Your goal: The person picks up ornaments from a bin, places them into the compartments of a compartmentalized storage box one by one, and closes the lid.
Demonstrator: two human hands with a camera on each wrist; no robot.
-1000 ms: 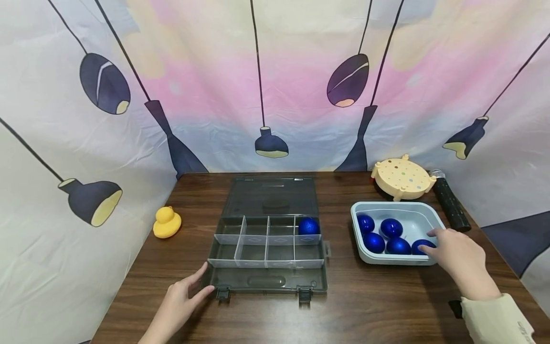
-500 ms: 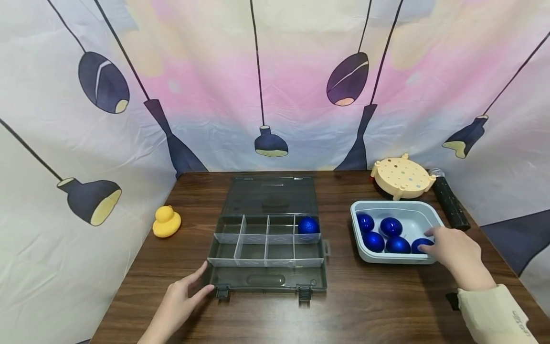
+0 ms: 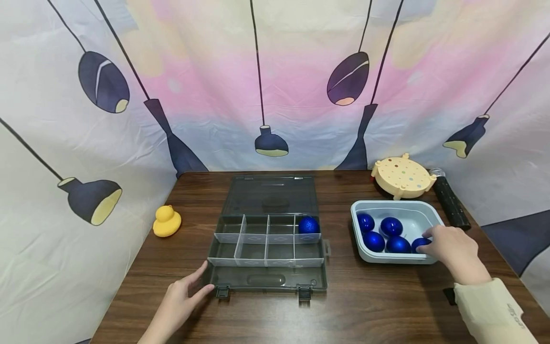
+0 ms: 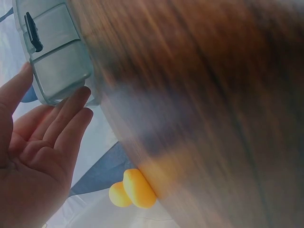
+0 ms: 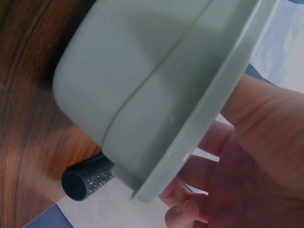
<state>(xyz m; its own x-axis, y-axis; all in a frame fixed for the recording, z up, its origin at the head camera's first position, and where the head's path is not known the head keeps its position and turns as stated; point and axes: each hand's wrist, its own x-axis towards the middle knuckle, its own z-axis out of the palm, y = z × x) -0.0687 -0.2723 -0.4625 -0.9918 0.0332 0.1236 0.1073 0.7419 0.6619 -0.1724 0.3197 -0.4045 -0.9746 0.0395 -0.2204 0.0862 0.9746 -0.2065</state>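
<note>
In the head view, my right hand (image 3: 454,251) reaches over the right rim of a light blue plastic tray (image 3: 408,260). Its thumb and fingers are curled round a shiny blue ball (image 3: 419,245) at the tray's front right. Several like balls (image 3: 391,227) lie in the tray's left part. A grey clear compartment box (image 3: 266,279) stands with its lid folded back, one glittery blue ball (image 3: 308,225) in its back right compartment. With fingers stretched, my left hand (image 3: 178,298) touches that box's front left corner. The tray wall hides the right fingertips in the right wrist view.
A yellow rubber duck (image 3: 167,221) sits at the table's left. Behind the tray are a cream round object with dots (image 3: 403,177) and a black microphone-like cylinder (image 3: 450,200). A patterned cloth (image 3: 301,71) hangs behind the table (image 3: 343,306).
My right hand has shifted slightly left, its fingers closing round the ball, which has moved a little left too. My left hand has stayed at the box corner.
</note>
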